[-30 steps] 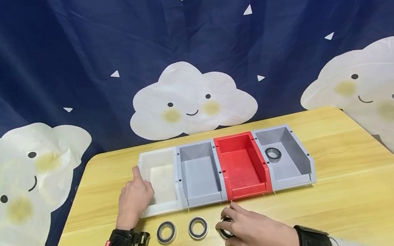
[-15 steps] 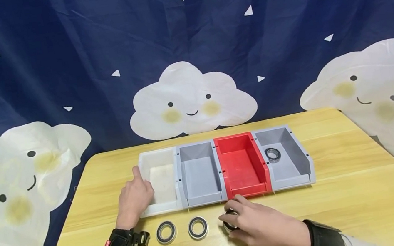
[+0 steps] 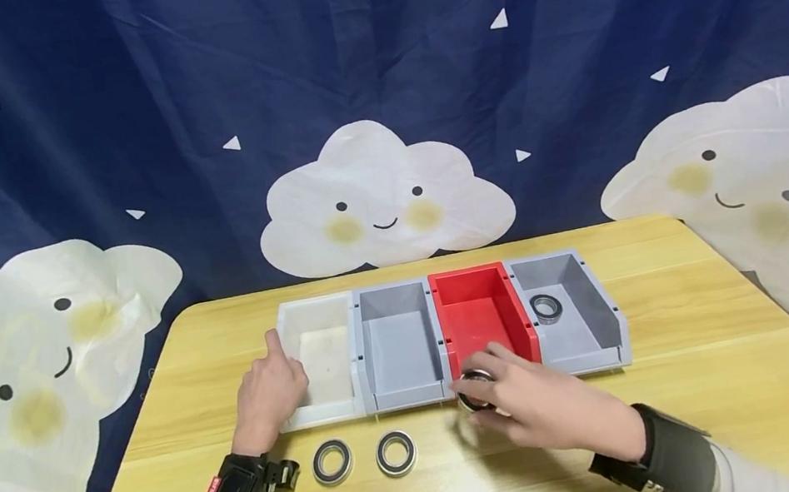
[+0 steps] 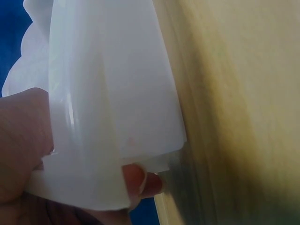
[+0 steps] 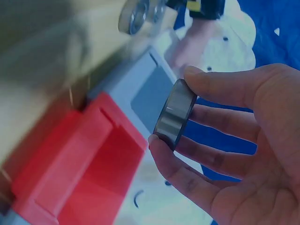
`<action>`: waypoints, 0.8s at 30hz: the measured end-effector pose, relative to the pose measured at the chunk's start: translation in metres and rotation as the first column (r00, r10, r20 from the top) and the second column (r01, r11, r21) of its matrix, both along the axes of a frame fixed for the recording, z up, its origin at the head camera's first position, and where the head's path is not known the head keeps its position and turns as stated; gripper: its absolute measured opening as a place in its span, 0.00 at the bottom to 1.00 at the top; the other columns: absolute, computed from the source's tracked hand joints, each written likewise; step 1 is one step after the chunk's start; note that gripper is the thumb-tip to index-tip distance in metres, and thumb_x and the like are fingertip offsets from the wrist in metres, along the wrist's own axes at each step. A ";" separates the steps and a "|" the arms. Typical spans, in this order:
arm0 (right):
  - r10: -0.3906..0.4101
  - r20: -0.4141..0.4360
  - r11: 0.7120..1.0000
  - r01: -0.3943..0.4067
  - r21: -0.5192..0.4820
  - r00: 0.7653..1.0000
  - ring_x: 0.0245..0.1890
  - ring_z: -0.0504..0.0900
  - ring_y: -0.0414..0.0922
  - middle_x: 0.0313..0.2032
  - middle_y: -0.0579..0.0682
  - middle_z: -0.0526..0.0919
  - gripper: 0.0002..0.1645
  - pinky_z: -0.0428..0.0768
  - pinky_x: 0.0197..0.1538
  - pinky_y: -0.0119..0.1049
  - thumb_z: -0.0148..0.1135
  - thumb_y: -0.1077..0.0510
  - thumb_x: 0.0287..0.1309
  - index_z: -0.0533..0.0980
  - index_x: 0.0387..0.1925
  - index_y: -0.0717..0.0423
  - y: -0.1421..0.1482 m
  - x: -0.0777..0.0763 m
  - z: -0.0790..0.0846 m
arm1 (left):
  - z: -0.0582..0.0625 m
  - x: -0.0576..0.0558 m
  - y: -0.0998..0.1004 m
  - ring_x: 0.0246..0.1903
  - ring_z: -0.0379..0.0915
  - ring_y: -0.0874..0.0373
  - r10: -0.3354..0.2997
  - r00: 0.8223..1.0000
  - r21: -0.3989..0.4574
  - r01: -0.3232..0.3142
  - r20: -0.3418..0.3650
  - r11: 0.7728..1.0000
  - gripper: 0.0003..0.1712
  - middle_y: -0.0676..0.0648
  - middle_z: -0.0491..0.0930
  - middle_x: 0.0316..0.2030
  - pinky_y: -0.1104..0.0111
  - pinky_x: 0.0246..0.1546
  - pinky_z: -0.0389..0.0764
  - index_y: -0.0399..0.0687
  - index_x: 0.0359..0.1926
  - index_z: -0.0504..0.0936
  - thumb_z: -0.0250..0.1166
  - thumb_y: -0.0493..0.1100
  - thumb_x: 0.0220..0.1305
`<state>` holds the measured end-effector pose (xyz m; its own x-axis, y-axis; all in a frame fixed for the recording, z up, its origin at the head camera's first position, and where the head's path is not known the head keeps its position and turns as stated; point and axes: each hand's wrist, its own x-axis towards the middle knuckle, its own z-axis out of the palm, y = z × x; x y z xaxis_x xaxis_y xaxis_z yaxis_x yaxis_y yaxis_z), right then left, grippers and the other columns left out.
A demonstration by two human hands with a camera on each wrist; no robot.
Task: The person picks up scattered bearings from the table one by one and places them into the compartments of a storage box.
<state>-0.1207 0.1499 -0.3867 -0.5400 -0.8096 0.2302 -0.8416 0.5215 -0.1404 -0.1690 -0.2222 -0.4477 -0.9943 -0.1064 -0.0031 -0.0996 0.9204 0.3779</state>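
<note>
My right hand (image 3: 537, 398) pinches a ball bearing (image 5: 176, 115) between thumb and fingertips. In the head view the bearing is over the front edge of the red bin (image 3: 481, 322); the right wrist view shows it edge-on, with the red bin below and to the left. My left hand (image 3: 270, 394) grips the side of the white bin (image 4: 140, 89), thumb and fingers on either side of its wall. On the table in front of the bins lie two more bearings, one on the left (image 3: 349, 460) and one beside it (image 3: 412, 451).
A grey bin (image 3: 402, 354) stands between the white and red ones. At the right end of the row, another grey bin (image 3: 589, 336) has a bearing (image 3: 557, 307) lying in it. Behind the wooden table (image 3: 704, 404) hangs a blue curtain (image 3: 352, 50) with cloud prints.
My right hand has lifted the bearing off the table and carried it forward and to the right, up to the red bin's front. My left hand has stayed in place.
</note>
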 end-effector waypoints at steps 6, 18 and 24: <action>-0.021 -0.016 0.999 0.020 -0.033 1.000 0.45 0.76 0.46 0.47 0.50 0.81 0.22 0.80 0.46 0.37 0.74 0.58 0.57 0.84 0.54 0.53 0.006 -0.017 0.012 | 0.000 0.000 0.001 0.17 0.71 0.49 0.000 1.000 0.005 0.000 0.007 1.000 0.30 0.38 0.75 0.21 0.61 0.17 0.67 0.31 0.68 0.53 0.47 0.42 0.70; -0.082 -0.006 0.993 0.081 -0.082 0.997 0.43 0.76 0.46 0.45 0.53 0.81 0.22 0.79 0.42 0.36 0.74 0.55 0.57 0.84 0.53 0.58 0.012 -0.058 0.017 | 0.000 0.000 -0.002 0.18 0.71 0.48 0.007 1.000 0.000 -0.007 0.014 1.000 0.31 0.39 0.75 0.21 0.60 0.18 0.67 0.32 0.68 0.52 0.47 0.43 0.71; -0.122 0.039 0.988 0.125 -0.087 0.992 0.43 0.79 0.47 0.46 0.56 0.82 0.23 0.82 0.42 0.37 0.74 0.57 0.57 0.84 0.54 0.60 0.013 -0.076 0.013 | 0.000 -0.001 -0.002 0.18 0.73 0.46 0.003 1.000 -0.004 -0.003 -0.003 1.000 0.30 0.36 0.77 0.22 0.58 0.18 0.69 0.32 0.67 0.53 0.46 0.43 0.70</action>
